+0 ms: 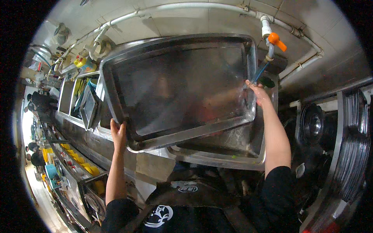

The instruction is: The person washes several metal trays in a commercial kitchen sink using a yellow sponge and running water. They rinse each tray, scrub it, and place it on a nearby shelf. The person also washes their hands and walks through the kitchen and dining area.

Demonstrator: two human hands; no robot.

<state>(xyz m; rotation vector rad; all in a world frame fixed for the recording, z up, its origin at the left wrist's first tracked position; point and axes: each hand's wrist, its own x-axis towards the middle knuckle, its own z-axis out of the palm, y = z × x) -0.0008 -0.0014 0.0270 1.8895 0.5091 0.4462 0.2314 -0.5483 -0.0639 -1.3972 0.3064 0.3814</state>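
Note:
A large rectangular stainless steel pan (180,87) is held tilted in front of me, its shiny inside facing me. My left hand (118,134) grips its left rim near the lower corner. At the pan's right side is my right hand (258,91), its fingertips by the rim and the rest of the grip partly hidden. The pan overlaps a steel sink (244,161) whose basin shows below and to the right. From an orange-handled valve (275,39) a blue hose (263,71) runs down close to my right hand.
Further sink basins (67,96) stand to the left, with a smaller metal tray (89,104) leaning there. A yellow bottle (84,64) sits behind them. Stacked metal trays (351,157) fill a rack at right. Shelving with yellow containers (78,160) and people (42,102) are at far left.

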